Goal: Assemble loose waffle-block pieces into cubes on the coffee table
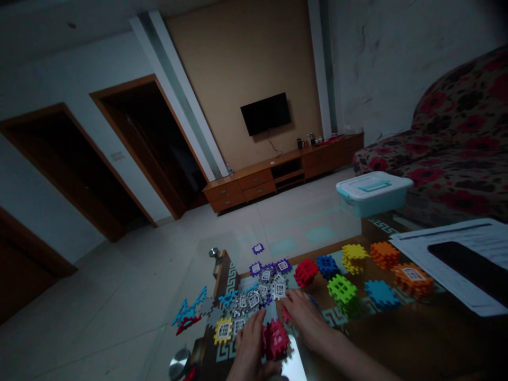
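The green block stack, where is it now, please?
In the head view, the green interlocking block stack sits right of the right hand, beside the blue block stack.

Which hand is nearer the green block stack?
The right hand is nearer, sitting just left of the green block stack without touching it. The left hand is farther left, with the red block stack between it and the green one.
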A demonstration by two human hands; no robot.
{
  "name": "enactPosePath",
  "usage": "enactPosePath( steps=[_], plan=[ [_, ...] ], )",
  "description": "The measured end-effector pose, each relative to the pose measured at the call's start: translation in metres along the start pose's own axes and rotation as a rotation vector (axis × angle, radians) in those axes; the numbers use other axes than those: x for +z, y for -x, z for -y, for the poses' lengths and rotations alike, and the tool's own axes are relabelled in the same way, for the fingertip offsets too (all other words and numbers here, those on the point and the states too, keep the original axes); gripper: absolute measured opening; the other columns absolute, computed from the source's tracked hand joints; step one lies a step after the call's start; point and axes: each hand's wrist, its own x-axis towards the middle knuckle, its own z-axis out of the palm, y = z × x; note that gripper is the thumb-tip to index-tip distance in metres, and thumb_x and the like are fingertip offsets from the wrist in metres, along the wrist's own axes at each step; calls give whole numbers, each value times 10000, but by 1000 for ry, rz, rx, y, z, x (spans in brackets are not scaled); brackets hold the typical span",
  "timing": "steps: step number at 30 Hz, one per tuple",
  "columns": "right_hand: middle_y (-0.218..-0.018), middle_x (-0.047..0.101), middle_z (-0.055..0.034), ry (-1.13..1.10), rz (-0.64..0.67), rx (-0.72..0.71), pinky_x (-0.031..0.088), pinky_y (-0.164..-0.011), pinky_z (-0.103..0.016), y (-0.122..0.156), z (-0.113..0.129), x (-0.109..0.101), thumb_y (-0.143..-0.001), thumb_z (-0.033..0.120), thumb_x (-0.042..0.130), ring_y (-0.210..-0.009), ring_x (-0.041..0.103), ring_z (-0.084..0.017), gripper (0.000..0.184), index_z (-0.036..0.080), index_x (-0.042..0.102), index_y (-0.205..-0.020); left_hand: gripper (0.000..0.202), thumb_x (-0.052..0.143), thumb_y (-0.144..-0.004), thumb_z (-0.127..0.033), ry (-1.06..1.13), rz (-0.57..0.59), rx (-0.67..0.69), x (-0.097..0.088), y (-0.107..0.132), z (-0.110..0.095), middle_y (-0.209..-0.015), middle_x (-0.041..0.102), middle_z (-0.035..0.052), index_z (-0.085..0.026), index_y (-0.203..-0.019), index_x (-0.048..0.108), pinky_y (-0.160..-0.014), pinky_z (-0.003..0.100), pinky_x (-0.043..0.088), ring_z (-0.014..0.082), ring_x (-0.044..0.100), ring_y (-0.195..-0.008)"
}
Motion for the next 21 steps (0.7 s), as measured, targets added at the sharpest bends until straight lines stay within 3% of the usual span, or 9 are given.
enactPosePath(
  steps=[3,5,8,12,17,21],
  plan=[
    [-1143,624,-129,71,66,67,375,-915,-418,-2,-4,-3,-636,51,625,-1086,516,-327,423,192,635,-1035,980,677,-526,-208,6,16,-15,-4,1,-14,-1528,304,156,-152,-1438,323,-1127,474,225,327,240,-1411],
    [-1121,627,-143,84,36,48,366,-908,-445,-1,-5,-2,-652,71,617,-1065,520,-340,389,174,636,-1027,947,639,-538,-194,30,10,-3,-4,0,-17,-1512,339,148,-153,-1434,332,-1121,468,227,320,265,-1398],
    [-1064,627,-147,96,-35,23,361,-888,-460,1,-6,1,-663,96,605,-1023,523,-340,319,164,638,-973,892,591,-567,-182,75,-1,33,-1,-1,-16,-1447,438,142,-160,-1424,347,-1095,453,261,306,358,-1337],
    [-1035,621,-157,79,-30,24,365,-869,-465,4,-6,-2,-648,122,645,-1002,526,-346,326,146,621,-973,861,557,-598,-163,92,9,34,-5,-3,-12,-1390,492,168,-112,-1426,326,-1067,437,297,291,446,-1261],
    [-1120,608,-174,90,72,73,363,-894,-492,3,-4,-7,-597,105,734,-1068,516,-374,450,153,620,-1029,942,582,-561,-135,81,78,-44,-19,3,-17,-1489,355,186,-81,-1448,268,-1115,438,225,302,312,-1368],
    [-1152,584,-142,25,125,180,343,-948,-509,0,-10,-1,-474,159,835,-1124,496,-381,555,187,628,-988,1015,595,-521,-105,114,99,-96,-22,7,-22,-1530,281,170,-103,-1466,225,-1137,416,187,295,229,-1412]
  ],
)
